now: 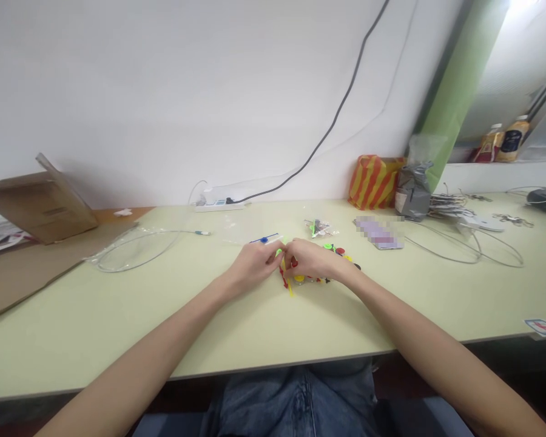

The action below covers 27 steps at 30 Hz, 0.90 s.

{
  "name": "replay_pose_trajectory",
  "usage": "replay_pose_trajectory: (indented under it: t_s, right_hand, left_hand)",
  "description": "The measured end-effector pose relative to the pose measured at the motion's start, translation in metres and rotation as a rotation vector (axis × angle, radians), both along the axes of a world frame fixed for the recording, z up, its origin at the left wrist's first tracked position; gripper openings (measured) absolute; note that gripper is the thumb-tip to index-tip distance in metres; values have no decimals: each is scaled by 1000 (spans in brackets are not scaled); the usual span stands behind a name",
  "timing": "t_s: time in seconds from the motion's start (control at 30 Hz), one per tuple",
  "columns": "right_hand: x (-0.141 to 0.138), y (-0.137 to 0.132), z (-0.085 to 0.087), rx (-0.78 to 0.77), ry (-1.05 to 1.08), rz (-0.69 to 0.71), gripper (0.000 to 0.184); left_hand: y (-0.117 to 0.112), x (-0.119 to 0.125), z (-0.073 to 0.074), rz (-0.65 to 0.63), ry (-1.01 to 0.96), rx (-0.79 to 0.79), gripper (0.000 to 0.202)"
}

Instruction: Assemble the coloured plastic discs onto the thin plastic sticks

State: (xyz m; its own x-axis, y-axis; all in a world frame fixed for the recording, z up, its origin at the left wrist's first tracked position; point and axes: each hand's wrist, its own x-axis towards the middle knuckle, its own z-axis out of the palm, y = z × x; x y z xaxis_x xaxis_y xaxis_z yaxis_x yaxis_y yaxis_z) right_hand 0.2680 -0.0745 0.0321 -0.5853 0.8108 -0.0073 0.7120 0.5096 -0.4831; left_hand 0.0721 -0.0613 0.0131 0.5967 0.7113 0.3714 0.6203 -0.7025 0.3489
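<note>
My left hand (252, 262) and my right hand (310, 258) meet over the table, fingertips pinched close together. A small light-green piece (279, 250) shows right at the fingertips, but I cannot make out what either hand grips. Under and beside my right hand lies a heap of small coloured plastic pieces, among them a yellow one (299, 279), a red one (340, 250) and a green one (328, 246). Red and yellow thin pieces (284, 279) lie just below the fingers. Beyond my left hand rests a blue piece with a long thin stem (264, 240).
Behind the hands lies a small clear packet (319, 228). A phone (379, 233) is to its right, near a striped bag (374, 182) and a grey bag (412, 191). Leftward are a coiled cable (134, 268) and cardboard (40, 261). A power strip (219, 206) sits by the wall.
</note>
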Motion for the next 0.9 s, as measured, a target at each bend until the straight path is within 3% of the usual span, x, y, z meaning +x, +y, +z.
replay_pose_trajectory:
  t_s: [0.2,0.4,0.6,0.9]
  right_hand:
    - [-3,1,-4,72,-10,-42,17]
    - [-3,4,-7,168,-81,-82,32]
    - [-11,-4,-11,200,-179,-133,20]
    - [-26,-8,-18,267,-239,-253,17]
  left_hand:
    - [3,-3,-1,36,18,17,24]
    - [5,-3,-2,63,10,87,20]
    - [6,-2,-4,86,12,98,16]
    - [6,-2,-5,105,3,103,14]
